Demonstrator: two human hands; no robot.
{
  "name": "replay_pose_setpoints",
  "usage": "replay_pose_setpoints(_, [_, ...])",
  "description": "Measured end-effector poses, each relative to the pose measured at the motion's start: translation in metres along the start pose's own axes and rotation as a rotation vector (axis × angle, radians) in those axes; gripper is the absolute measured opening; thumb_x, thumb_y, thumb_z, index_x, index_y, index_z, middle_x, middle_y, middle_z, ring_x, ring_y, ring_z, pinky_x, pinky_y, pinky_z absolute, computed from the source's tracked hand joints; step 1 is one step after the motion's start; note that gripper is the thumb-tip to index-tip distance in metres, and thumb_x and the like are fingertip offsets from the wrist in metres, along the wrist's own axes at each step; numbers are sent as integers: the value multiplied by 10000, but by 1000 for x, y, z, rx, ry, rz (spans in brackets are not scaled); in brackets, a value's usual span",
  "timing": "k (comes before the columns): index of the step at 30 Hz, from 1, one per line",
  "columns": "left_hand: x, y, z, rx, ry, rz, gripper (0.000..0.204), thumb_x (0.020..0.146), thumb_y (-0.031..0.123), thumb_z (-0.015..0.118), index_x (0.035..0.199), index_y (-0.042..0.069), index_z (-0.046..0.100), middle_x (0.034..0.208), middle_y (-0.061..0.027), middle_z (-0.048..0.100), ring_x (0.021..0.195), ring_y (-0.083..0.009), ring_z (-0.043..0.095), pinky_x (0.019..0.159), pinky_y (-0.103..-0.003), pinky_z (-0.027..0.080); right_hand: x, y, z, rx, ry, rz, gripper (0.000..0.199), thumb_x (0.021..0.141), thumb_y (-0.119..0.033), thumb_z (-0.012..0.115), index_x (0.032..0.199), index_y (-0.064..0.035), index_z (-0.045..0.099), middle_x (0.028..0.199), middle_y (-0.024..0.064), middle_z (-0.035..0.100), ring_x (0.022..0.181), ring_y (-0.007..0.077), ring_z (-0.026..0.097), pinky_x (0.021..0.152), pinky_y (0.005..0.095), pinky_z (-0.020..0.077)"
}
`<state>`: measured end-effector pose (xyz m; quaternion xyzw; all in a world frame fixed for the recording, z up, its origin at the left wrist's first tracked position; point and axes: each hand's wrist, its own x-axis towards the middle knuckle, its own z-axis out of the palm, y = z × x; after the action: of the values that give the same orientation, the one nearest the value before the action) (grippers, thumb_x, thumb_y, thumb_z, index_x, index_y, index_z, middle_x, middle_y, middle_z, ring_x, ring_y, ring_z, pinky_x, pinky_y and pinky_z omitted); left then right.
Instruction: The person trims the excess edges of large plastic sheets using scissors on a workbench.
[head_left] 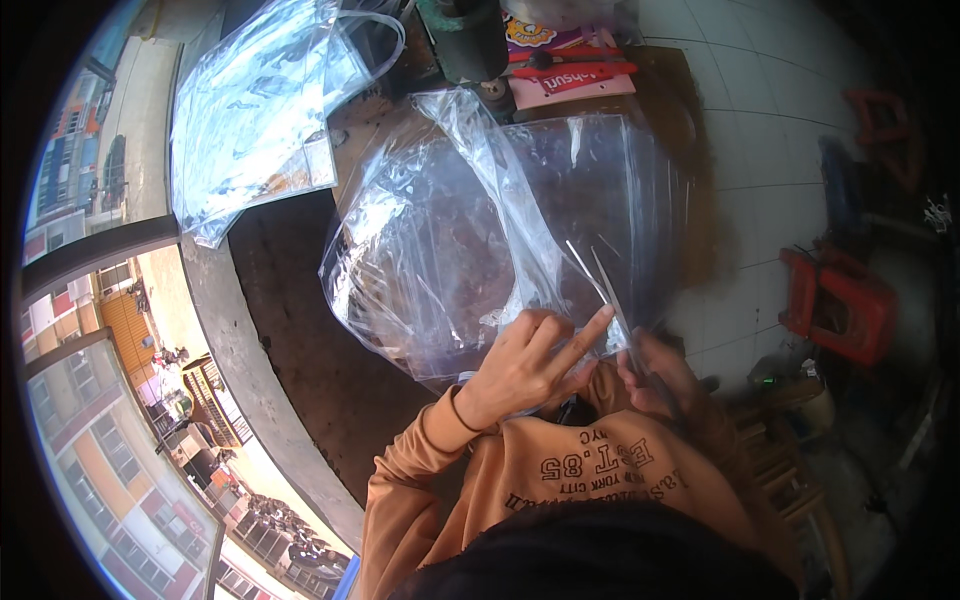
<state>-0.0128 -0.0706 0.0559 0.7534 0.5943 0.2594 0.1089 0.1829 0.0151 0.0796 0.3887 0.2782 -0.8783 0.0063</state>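
Left hand (pixel 525 365): pressed on the lower edge of the clear plastic bag (pixel 490 235), forefinger stretched out along it, other fingers curled, pinning the film down.
Right hand (pixel 655 375): clenched on the handles of the scissors (pixel 610 295), blades parted and pointing up into the film.
Bag: spread over the dark round table (pixel 290 330), just in front of the orange sweatshirt (pixel 560 480), crumpled and bunched at the upper left.
Progress: blades at the bottom right edge only; no clear cut line visible through the glare; most of the film seemingly whole, so early in the cutting, by the look of it.
Nearby: second pile of clear plastic (pixel 250 100) at the upper left, well apart; red plastic stools (pixel 840 300) on the tiled floor at the right.
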Motion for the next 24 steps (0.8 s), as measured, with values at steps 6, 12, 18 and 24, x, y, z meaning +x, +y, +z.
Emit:
replay_pose_setpoints(6, [2,0,4,-39,20,19,637,668,198,711,1254,43,513,788,-29,433,711,-176,437,655,-276,405,1,-2,0,-223,-1,-183,507,727,-411,715,961,-51,445,740,-37,398,680,35,362,620,184,309])
replay_pose_setpoints(12, [2,0,4,-33,5,33,640,683,191,696,1270,39,492,775,-29,424,707,-174,429,653,-276,409,5,4,-8,-250,-4,-212,537,716,-447,720,955,-48,451,711,-45,388,658,35,355,601,187,301])
replay_pose_setpoints(18, [4,2,2,-62,24,22,621,686,176,685,1261,35,499,772,-36,423,712,-179,429,650,-274,411,2,3,-6,-214,43,-109,588,707,-497,711,967,-43,443,704,-40,387,652,40,357,582,195,300])
replay_pose_setpoints(24, [3,2,1,-84,10,18,623,670,181,707,1243,27,516,782,-28,446,719,-176,445,655,-286,398,3,-1,-2,-201,86,-1,622,696,-541,697,957,-39,439,695,-35,398,643,46,360,573,200,304])
